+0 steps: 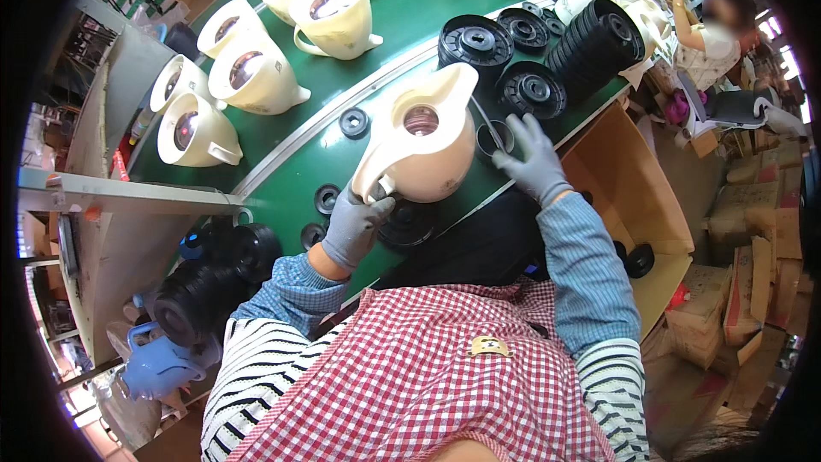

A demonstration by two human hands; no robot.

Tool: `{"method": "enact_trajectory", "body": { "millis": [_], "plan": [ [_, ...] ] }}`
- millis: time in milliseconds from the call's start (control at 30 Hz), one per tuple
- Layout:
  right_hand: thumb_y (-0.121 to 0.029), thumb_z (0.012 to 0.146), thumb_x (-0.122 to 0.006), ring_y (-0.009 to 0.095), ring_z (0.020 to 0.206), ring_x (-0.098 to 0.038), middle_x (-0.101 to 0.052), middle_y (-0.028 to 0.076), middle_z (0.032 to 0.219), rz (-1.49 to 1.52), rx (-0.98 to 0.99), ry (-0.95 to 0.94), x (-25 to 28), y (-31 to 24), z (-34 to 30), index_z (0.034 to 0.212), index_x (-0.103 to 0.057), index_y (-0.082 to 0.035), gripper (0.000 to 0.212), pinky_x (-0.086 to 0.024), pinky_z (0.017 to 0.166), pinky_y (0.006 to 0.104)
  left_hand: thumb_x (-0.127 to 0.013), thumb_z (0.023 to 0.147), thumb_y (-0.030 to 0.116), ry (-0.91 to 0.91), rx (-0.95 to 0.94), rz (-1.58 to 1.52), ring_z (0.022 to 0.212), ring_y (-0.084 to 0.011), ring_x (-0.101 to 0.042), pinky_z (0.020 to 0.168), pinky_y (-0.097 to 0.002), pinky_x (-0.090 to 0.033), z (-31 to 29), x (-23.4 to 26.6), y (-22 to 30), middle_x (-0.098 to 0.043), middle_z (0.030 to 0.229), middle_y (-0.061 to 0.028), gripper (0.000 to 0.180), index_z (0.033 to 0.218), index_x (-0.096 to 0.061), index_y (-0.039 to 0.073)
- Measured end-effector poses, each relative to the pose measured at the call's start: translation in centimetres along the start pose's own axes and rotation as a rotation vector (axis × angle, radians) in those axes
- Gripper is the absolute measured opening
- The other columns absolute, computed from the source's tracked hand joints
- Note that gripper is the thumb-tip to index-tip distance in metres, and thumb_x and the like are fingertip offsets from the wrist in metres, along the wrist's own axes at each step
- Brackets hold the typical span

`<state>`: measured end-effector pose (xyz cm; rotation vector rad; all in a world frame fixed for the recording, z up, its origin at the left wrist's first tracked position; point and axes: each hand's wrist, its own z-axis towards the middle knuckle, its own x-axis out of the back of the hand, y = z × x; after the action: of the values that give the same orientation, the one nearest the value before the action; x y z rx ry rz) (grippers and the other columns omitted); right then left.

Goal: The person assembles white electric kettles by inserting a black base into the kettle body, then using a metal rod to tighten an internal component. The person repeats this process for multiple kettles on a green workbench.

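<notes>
A cream jug point(445, 154) stands in front of me, its spout pointing away and its handle toward my left. Through its round opening a shiny liner point(421, 121) shows. My left hand point(355, 227), in a grey glove, is closed around the lower part of the handle. Just right of the jug, my gloved right hand point(534, 158) has its fingers spread beside a thin dark ring point(494, 139). The fingertips reach the ring's edge; no firm grip on it shows. Under the jug's near side, a black disc point(406, 224) is partly covered.
Several cream jugs point(333, 13) stand beyond a metal rail on the green table point(295, 98). Stacked black discs point(596, 38) lie at right, small black rings point(354, 123) at left. An open cardboard box point(629, 175) is by my right arm. A person point(710, 47) works at far right.
</notes>
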<state>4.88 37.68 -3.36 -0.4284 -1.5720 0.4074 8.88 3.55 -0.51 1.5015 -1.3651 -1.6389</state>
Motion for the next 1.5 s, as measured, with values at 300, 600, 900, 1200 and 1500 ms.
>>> {"method": "enact_trajectory", "body": {
  "millis": [300, 600, 900, 1200, 1500],
  "plan": [
    [-0.016, 0.100, -0.064, 0.021, 0.121, -0.061, -0.060, 0.014, 0.136, 1.167, 0.052, -0.075, 8.6, -11.1, -2.8, 0.143, -0.051, 0.003, 0.049, -0.049, 0.104, 0.0324, -0.080, 0.083, 0.007, -0.071, -0.044, 0.046, 0.142, -0.0248, -0.042, 0.115, -0.0374, -0.038, 0.5, -1.0, -1.1, -0.036, 0.161, -0.0142, 0.035, 0.115, -0.065, 0.004],
    [-0.007, 0.099, -0.057, 0.021, 0.103, -0.071, -0.071, 0.017, 0.116, 1.178, -0.037, 0.221, 8.6, -11.8, -4.8, 0.127, -0.064, 0.007, 0.031, -0.057, 0.092, 0.0295, -0.082, 0.077, 0.005, -0.221, 0.045, 0.157, 0.146, -0.0303, -0.037, 0.117, -0.0421, -0.033, -0.3, -2.3, 0.3, -0.030, 0.162, -0.0186, 0.030, 0.101, -0.064, 0.006],
    [0.004, 0.093, -0.060, 0.021, 0.101, -0.072, -0.073, 0.019, 0.114, 0.918, 0.184, 0.377, 9.0, -13.8, -5.4, 0.123, -0.068, 0.007, 0.030, -0.059, 0.090, 0.0299, -0.079, 0.083, 0.015, -0.397, -0.024, 0.277, 0.147, -0.0323, -0.033, 0.116, -0.0413, -0.033, -0.3, -5.0, 3.6, -0.028, 0.160, -0.0205, 0.035, 0.112, -0.069, -0.003],
    [-0.002, 0.093, -0.063, 0.021, 0.099, -0.072, -0.074, 0.020, 0.113, 0.837, 0.097, 0.338, 10.1, -13.1, -6.8, 0.125, -0.068, 0.007, 0.033, -0.058, 0.086, 0.0298, -0.079, 0.085, 0.014, -0.461, 0.052, 0.138, 0.142, -0.0239, -0.039, 0.114, -0.0379, -0.037, -0.5, -4.5, 2.4, -0.027, 0.162, -0.0142, 0.042, 0.122, -0.067, -0.002],
    [-0.003, 0.101, -0.056, 0.020, 0.116, -0.065, -0.068, 0.017, 0.128, 0.964, 0.151, 0.469, 12.1, -9.1, -8.7, 0.136, -0.059, 0.007, 0.036, -0.050, 0.100, 0.0297, -0.071, 0.096, 0.025, -0.255, 0.155, -0.306, 0.125, -0.0320, -0.063, 0.104, -0.0446, -0.053, 1.7, -3.5, 9.1, -0.060, 0.139, -0.0177, 0.066, 0.148, -0.041, -0.003]
  ]
}}
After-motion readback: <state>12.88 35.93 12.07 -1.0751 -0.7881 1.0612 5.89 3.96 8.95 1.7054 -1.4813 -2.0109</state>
